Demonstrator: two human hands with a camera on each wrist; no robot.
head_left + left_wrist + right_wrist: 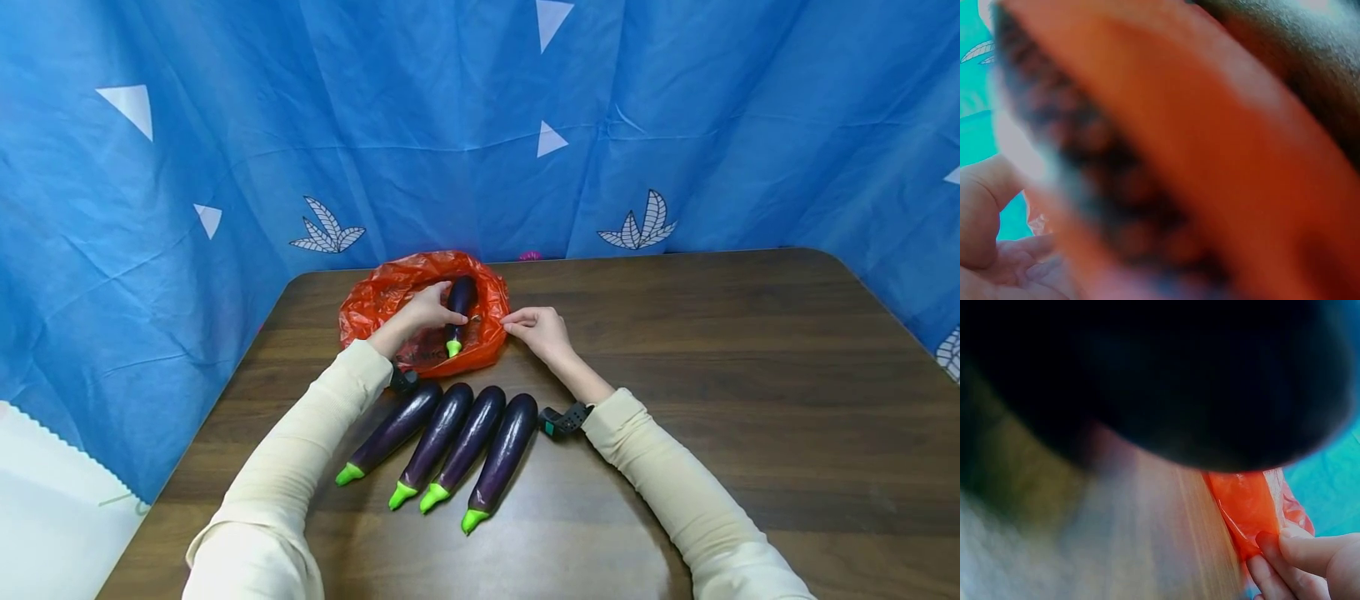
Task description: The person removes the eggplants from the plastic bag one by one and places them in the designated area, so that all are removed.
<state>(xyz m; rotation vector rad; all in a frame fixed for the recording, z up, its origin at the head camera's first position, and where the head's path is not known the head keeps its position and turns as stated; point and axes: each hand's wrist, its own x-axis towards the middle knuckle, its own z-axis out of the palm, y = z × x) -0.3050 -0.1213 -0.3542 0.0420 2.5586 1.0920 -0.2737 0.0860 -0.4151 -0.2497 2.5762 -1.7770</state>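
A red plastic bag point(366, 307) stands with its mouth spread at the table's far left. Inside its mouth is a purple eggplant point(463, 292), its bright green stem end toward me. My left hand point(423, 310) reaches over the bag's near left rim and grips this eggplant, thumb on the near side. In the left wrist view, blurred red plastic point(1210, 137) hides most of that grip. At the bag's right rim my right hand point(542, 332) pinches the plastic point(1244, 512) between thumb and fingers.
Several more eggplants point(510, 450) lie side by side on the brown wooden table point(720, 400), between my forearms and in front of the bag. A blue patterned curtain point(465, 100) hangs behind the table. Something white point(60, 500) stands at the left edge.
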